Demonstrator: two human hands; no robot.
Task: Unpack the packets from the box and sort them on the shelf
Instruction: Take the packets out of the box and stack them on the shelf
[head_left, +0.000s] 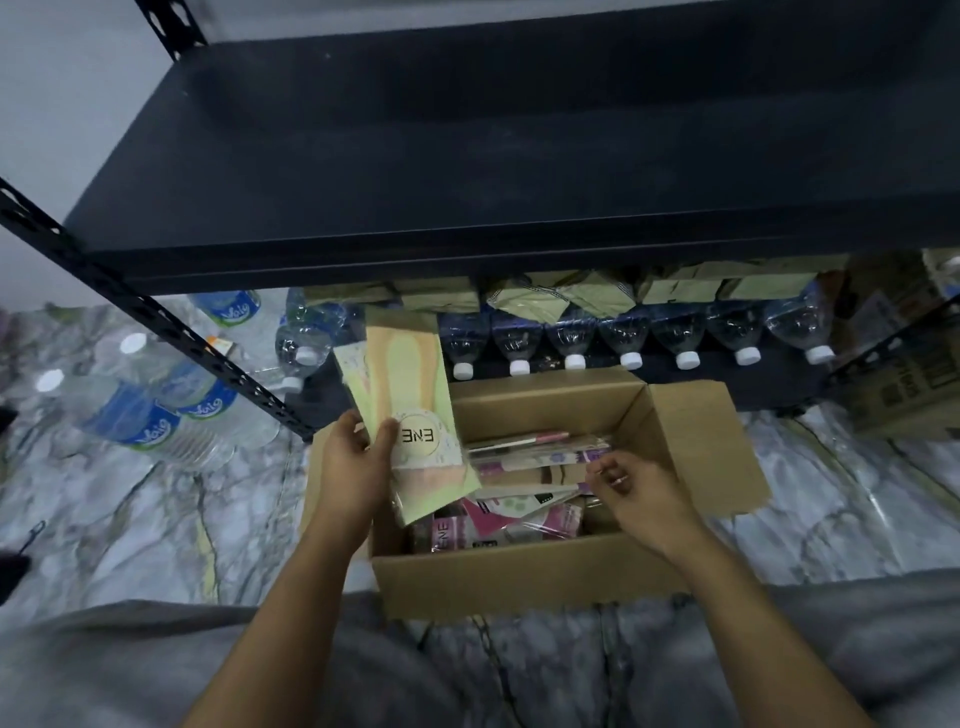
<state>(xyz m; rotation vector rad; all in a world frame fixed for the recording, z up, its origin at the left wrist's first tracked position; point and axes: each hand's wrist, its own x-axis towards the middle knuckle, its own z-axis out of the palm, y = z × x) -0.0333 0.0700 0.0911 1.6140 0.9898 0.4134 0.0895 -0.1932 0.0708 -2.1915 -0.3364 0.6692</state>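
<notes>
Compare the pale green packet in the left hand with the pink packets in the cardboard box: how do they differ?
The pale green packet with a round white label is lifted above the open cardboard box in the grip of the left hand; the pink packets lie inside it. The green one stands nearly upright, while the pink ones lie flat, overlapping. The right hand reaches toward those. Both kinds look thin and flat.

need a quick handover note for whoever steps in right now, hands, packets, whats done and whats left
Left hand: holding a pale green packet lifted above the box.
Right hand: empty, fingers reaching into the box at the remaining packets.
Done: one packet is out of the box.
Left: the dark shelf above shows no packets; shelve this one, then unpack and sort the rest.
</notes>
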